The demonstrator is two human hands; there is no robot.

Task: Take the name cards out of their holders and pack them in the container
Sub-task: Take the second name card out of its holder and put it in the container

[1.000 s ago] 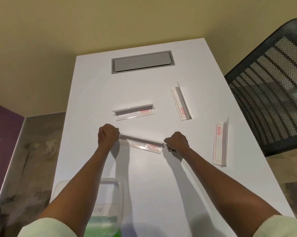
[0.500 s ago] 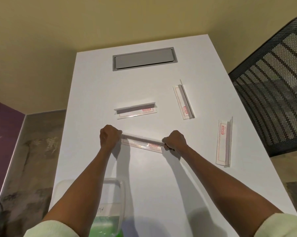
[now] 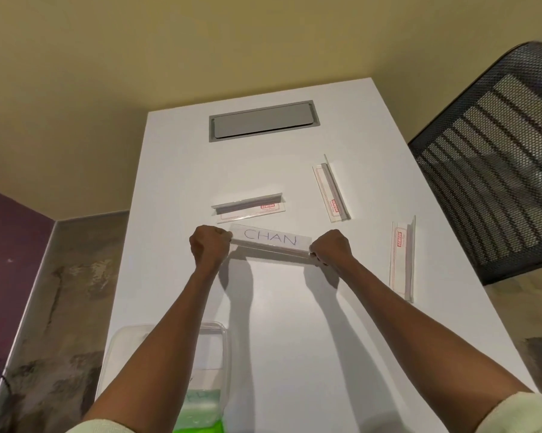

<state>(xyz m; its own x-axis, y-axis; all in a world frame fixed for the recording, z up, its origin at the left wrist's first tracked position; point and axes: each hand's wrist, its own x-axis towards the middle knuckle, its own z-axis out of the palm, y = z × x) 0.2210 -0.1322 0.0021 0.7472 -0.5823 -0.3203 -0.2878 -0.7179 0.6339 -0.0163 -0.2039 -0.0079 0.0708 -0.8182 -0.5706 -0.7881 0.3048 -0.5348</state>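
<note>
I hold a clear holder (image 3: 271, 245) above the white table (image 3: 294, 339), with its name card reading CHAN (image 3: 271, 236) facing me. My left hand (image 3: 209, 245) grips its left end and my right hand (image 3: 330, 247) grips its right end. Three more clear holders lie flat on the table: one (image 3: 249, 208) just beyond my hands, one (image 3: 331, 190) further right, one (image 3: 402, 256) near the right edge. The clear plastic container (image 3: 212, 354) stands at the near left, partly hidden by my left forearm, with something green inside.
A grey cable hatch (image 3: 262, 120) is set into the far end of the table. A black mesh chair (image 3: 497, 157) stands close to the table's right edge. The floor drops away past the left edge.
Both hands have lifted the holder off the table and tipped it up, so the CHAN card now faces me. The camera has tilted slightly.
</note>
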